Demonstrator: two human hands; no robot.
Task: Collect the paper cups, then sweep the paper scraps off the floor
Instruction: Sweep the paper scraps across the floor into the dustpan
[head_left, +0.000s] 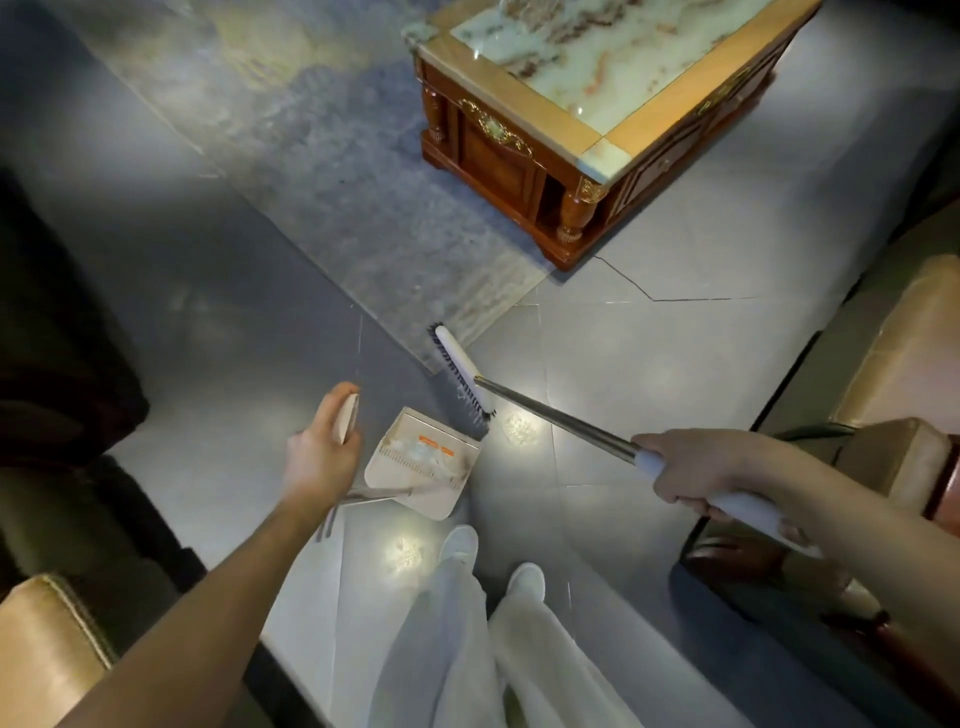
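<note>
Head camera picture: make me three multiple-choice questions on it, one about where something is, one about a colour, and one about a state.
1. The broom head is:
A lifted overhead
B at the rug's edge, just past the dustpan
C inside the dustpan

2. The shoes are:
A red
B black
C white

3. The right grip is:
A closed round the broom handle
B open and free
C curled, holding nothing

Answers:
1 B: its bristles sit on the floor along the rug's edge.
2 C: both look plain white.
3 A: fingers wrap the handle's pale end.
</note>
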